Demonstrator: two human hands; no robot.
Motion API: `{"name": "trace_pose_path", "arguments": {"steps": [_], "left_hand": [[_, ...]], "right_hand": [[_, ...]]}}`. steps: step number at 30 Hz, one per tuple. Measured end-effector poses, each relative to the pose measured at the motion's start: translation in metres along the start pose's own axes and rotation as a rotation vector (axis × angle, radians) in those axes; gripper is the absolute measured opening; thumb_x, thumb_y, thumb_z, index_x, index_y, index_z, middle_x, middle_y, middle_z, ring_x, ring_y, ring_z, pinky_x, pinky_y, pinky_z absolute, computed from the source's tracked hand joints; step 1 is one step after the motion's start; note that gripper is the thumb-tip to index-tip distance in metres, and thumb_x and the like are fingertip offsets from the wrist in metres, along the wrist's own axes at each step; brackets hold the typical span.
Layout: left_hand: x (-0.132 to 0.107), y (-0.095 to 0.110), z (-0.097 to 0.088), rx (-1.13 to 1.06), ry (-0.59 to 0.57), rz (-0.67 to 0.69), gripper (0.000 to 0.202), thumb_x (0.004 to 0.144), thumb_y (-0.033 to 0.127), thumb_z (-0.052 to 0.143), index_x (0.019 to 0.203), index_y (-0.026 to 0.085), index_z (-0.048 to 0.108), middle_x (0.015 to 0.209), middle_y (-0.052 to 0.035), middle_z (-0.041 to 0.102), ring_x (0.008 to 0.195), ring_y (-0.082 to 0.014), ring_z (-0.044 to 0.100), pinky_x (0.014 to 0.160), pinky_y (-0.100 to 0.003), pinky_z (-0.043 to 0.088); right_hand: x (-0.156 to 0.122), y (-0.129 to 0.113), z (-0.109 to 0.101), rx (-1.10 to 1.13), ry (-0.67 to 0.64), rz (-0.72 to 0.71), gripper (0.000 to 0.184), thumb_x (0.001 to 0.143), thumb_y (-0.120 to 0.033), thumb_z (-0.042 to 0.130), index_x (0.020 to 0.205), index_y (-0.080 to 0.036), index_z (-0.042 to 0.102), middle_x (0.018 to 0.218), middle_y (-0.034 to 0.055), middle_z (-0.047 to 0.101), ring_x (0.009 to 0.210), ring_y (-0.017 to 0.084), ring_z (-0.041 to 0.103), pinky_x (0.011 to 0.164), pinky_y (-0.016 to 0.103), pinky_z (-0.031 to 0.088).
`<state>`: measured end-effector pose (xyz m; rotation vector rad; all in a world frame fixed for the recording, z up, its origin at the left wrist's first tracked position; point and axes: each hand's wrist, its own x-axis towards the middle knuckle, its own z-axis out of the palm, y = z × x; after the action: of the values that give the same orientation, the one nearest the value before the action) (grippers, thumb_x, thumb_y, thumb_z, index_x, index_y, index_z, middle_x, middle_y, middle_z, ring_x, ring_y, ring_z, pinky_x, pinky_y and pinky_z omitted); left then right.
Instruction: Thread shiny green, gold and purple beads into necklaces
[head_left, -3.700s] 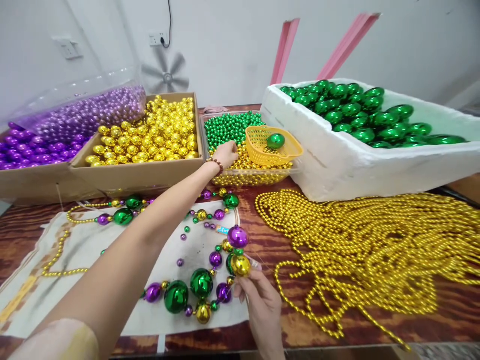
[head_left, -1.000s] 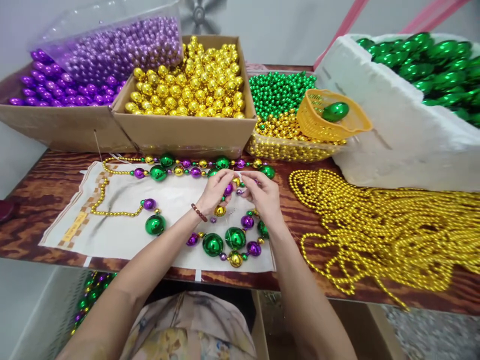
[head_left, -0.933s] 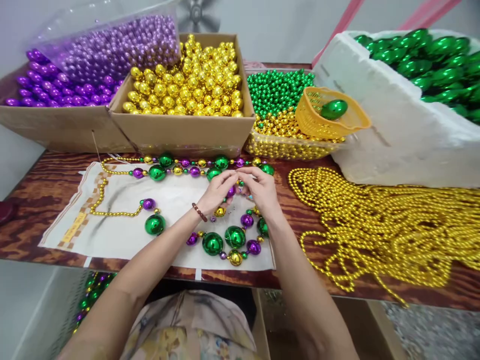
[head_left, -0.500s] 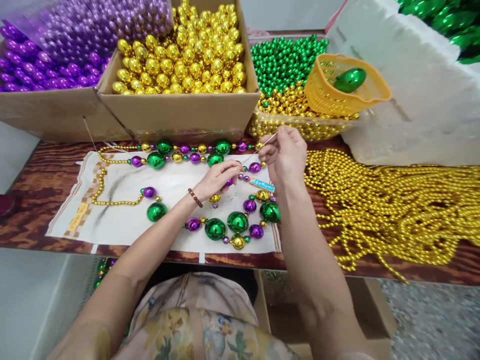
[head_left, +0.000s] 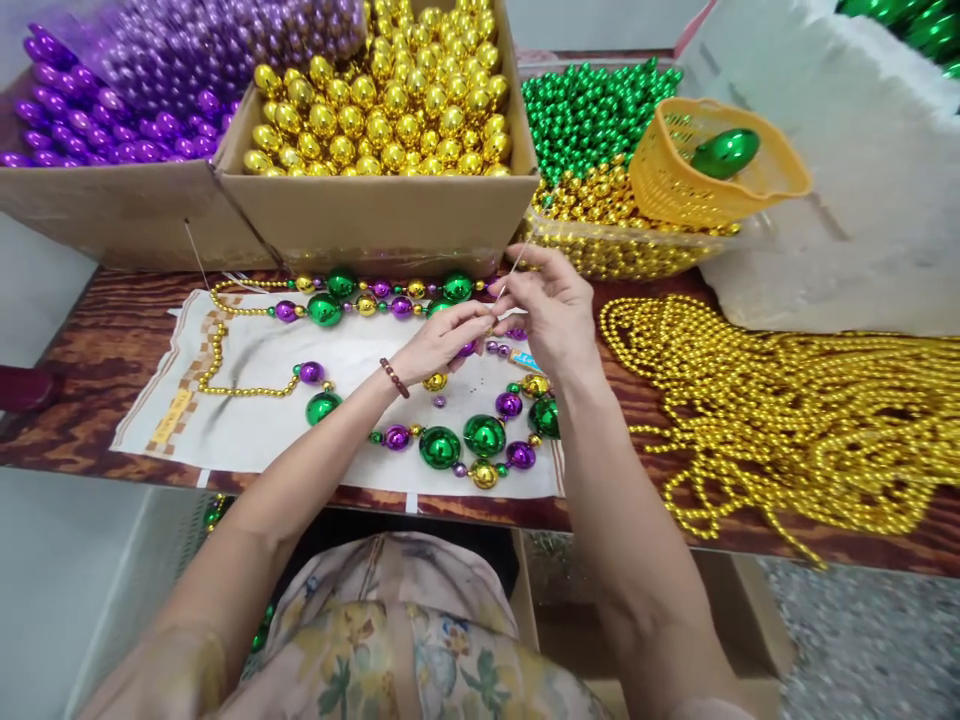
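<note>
My left hand (head_left: 442, 342) is pinched on a small bead just above the white cloth (head_left: 247, 420). My right hand (head_left: 551, 315) is pinched on a thin needle (head_left: 511, 270) that slants up and to the right, its lower end meeting my left fingertips. A bead string (head_left: 390, 300) of green, purple and gold balls loops over the cloth under both hands, with two large green balls (head_left: 461, 442) at the near edge. A few loose small beads (head_left: 439, 400) lie on the cloth.
A cardboard box of gold balls (head_left: 375, 210) and one of purple balls (head_left: 112, 200) stand at the back. To their right are a clear tray of green and gold beads (head_left: 600, 250), a yellow basket (head_left: 675, 190), a white foam box (head_left: 862, 200) and piled gold bead strings (head_left: 795, 420).
My left hand came back from the bead tray and met my right hand over the cloth. My right hand drew the needle up and right, then closed back in on my left fingertips.
</note>
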<state>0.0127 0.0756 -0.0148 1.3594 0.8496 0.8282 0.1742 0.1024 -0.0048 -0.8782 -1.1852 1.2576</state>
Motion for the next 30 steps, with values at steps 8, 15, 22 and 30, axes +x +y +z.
{"name": "trace_pose_path", "arguments": {"steps": [8,15,22,30], "left_hand": [[-0.007,0.002,-0.003,0.073,0.019,0.043,0.021,0.097,0.036,0.051,0.097,0.016,0.058,0.069,0.0045,0.055,0.040,-0.0030,0.042,0.038,-0.016,0.031],[-0.010,-0.002,-0.009,0.142,0.156,0.127,0.021,0.097,0.037,0.050,0.097,0.018,0.059,0.073,0.0027,0.057,0.041,-0.0039,0.046,0.039,-0.017,0.032],[-0.021,-0.002,-0.016,0.131,0.363,0.176,0.020,0.099,0.036,0.048,0.106,0.020,0.058,0.083,-0.0006,0.059,0.053,-0.0061,0.054,0.042,-0.016,0.035],[-0.049,-0.019,-0.021,0.200,0.519,0.247,0.019,0.095,0.032,0.051,0.102,0.017,0.059,0.093,-0.0051,0.063,0.087,-0.0135,0.061,0.075,-0.024,0.051]], "right_hand": [[0.005,0.005,0.002,-0.019,0.038,0.015,0.038,0.085,-0.059,0.070,0.089,-0.027,0.052,0.063,-0.0048,0.065,0.055,0.013,0.068,0.039,0.017,0.045],[0.001,-0.021,0.011,0.043,-0.076,0.122,0.027,0.077,-0.036,0.082,0.087,-0.020,0.062,0.072,-0.0030,0.068,0.060,0.012,0.069,0.047,0.020,0.056],[-0.002,-0.049,0.031,0.003,-0.072,0.000,0.025,0.086,-0.037,0.077,0.085,-0.023,0.057,0.060,-0.0082,0.060,0.044,0.007,0.056,0.039,0.017,0.048],[-0.007,-0.087,0.069,0.005,-0.074,-0.214,0.025,0.091,-0.040,0.072,0.083,-0.024,0.054,0.057,-0.0096,0.050,0.042,0.006,0.048,0.039,0.017,0.040]]}}
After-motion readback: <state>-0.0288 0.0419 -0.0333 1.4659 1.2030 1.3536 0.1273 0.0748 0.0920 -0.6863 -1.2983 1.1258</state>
